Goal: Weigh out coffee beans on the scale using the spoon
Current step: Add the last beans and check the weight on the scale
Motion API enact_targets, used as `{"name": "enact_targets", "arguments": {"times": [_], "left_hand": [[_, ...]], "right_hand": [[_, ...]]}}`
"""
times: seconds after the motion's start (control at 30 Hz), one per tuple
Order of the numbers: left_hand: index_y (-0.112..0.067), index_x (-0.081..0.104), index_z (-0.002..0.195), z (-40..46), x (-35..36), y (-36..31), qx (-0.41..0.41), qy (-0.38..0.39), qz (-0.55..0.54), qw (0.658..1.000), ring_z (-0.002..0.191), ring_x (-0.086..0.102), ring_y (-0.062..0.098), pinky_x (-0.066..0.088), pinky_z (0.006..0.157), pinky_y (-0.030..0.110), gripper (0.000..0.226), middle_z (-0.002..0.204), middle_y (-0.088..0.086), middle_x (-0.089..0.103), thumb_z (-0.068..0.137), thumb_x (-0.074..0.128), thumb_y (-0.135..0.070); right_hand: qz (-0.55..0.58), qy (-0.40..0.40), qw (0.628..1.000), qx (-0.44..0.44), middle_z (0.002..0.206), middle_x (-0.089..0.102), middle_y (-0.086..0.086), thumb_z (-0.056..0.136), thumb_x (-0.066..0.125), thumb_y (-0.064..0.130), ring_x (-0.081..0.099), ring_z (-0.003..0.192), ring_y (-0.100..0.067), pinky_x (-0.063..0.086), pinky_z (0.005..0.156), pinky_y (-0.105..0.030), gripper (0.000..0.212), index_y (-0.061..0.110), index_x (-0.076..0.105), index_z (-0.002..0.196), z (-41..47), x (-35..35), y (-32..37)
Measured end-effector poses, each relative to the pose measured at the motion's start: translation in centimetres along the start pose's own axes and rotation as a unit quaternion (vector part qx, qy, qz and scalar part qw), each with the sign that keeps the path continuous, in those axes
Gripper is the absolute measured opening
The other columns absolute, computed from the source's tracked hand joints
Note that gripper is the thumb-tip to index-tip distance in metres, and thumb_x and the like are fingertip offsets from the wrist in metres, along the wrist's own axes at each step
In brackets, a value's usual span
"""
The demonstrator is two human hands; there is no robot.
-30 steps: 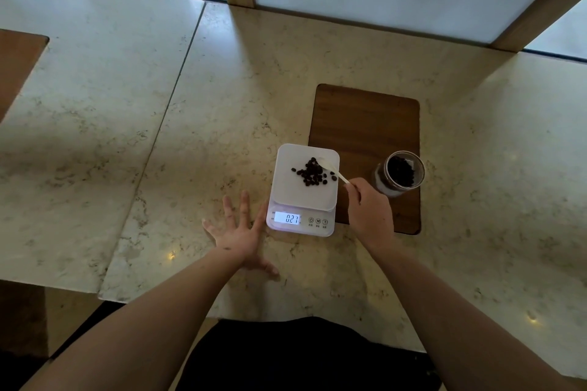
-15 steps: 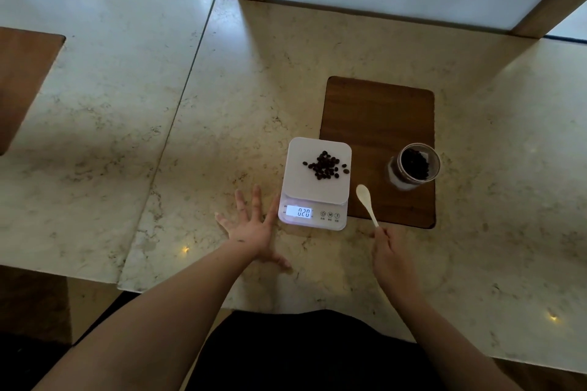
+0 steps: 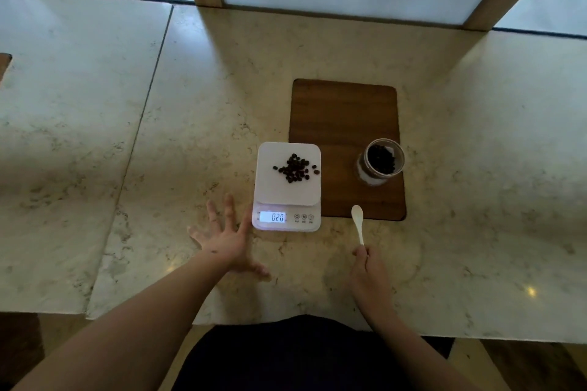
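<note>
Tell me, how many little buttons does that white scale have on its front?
3 round buttons sit in a row on the front strip of the scale, right of the lit display. Any on the sides or underneath would be hidden.

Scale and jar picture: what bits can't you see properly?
- Head view: labels under the scale buttons are too small to read.
- How full the jar is: seen from above, blurred.
- Spoon handle end: hidden inside the right hand.
- Elbows: cut off by the bottom edge.

Open bench (image 3: pixel 190 124) lies left of the scale (image 3: pixel 287 187); the bean jar (image 3: pixel 381 162) stands well apart to its right.
</note>
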State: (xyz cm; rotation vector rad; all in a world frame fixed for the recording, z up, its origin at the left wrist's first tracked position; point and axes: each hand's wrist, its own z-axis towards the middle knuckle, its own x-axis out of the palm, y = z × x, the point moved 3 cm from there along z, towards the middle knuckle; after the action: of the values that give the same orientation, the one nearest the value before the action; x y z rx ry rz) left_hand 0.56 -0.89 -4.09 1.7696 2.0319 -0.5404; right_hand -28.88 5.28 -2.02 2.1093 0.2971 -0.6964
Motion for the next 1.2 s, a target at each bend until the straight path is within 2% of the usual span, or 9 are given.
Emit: {"name": "enact_targets", "arguments": {"times": [0.2,0.43,0.53,0.73,0.97,1.13,1.2], "left_hand": [[-0.052,-0.065,0.109,0.2,-0.5,-0.4,-0.002,0.016,0.004,1.0,0.112,-0.07,0.042,-0.007,0.102,0.092,0.16,0.128,0.001,-0.076,0.025,0.061,-0.107],[-0.051,-0.064,0.111,-0.1,-0.7,-0.5,0.0,0.022,0.004,1.0,0.114,-0.069,0.041,-0.008,0.102,0.092,0.16,0.128,0.001,-0.076,0.018,0.053,-0.108],[-0.05,-0.065,0.112,-0.2,-0.8,-0.6,0.0,0.023,0.002,1.0,0.115,-0.069,0.042,-0.007,0.102,0.092,0.16,0.128,0.001,-0.076,0.019,0.053,-0.107],[-0.049,-0.062,0.117,-0.1,-0.5,-0.5,0.004,0.021,0.009,1.0,0.113,-0.07,0.041,-0.009,0.102,0.092,0.163,0.129,0.001,-0.075,0.03,0.064,-0.105],[-0.048,-0.056,0.124,-0.4,-0.8,-0.7,-0.003,0.024,0.013,1.0,0.118,-0.067,0.043,-0.008,0.101,0.092,0.163,0.128,0.001,-0.076,0.03,0.064,-0.104],[-0.046,-0.057,0.125,-0.8,-0.9,-0.8,-0.006,0.024,0.016,1.0,0.119,-0.066,0.043,-0.006,0.103,0.092,0.163,0.128,0.003,-0.076,0.036,0.068,-0.102],[-0.045,-0.056,0.129,-0.9,-0.8,-0.8,-0.004,0.026,0.017,0.999,0.117,-0.067,0.043,-0.005,0.104,0.091,0.164,0.126,0.003,-0.076,0.037,0.067,-0.102]], "right_hand": [[-0.002,-0.032,0.998,0.046,0.079,0.06,-0.011,0.105,0.034,0.028,0.056,0.068,-0.023,0.047,0.06,-0.041,0.029,0.014,0.056,0.092,3.0,-2.1,0.2],[-0.04,-0.035,0.997,0.06,0.08,0.059,-0.009,0.104,0.036,0.029,0.056,0.07,-0.021,0.045,0.061,-0.037,0.029,0.013,0.054,0.088,4.6,-2.4,0.4],[-0.037,-0.042,0.996,0.066,0.082,0.059,-0.007,0.103,0.041,0.028,0.058,0.072,-0.021,0.047,0.063,-0.038,0.02,0.014,0.052,0.094,4.7,-2.7,0.4],[-0.044,-0.07,0.994,0.074,0.079,0.059,-0.006,0.102,0.044,0.025,0.059,0.066,-0.02,0.043,0.051,-0.034,0.012,0.015,0.049,0.098,4.5,-3.1,0.0],[-0.148,-0.031,0.986,0.078,0.079,0.056,-0.001,0.099,0.051,0.021,0.056,0.065,-0.013,0.036,0.047,-0.025,0.009,0.014,0.05,0.094,4.4,-2.8,0.1],[-0.187,-0.001,0.979,0.083,0.084,0.056,-0.003,0.1,0.051,0.024,0.058,0.071,-0.016,0.042,0.055,-0.028,0.012,0.013,0.049,0.094,4.6,-2.9,0.9],[-0.193,0.002,0.977,0.085,0.084,0.056,-0.002,0.1,0.05,0.024,0.057,0.07,-0.014,0.04,0.054,-0.026,0.013,0.013,0.049,0.095,4.5,-2.9,1.1]]}}
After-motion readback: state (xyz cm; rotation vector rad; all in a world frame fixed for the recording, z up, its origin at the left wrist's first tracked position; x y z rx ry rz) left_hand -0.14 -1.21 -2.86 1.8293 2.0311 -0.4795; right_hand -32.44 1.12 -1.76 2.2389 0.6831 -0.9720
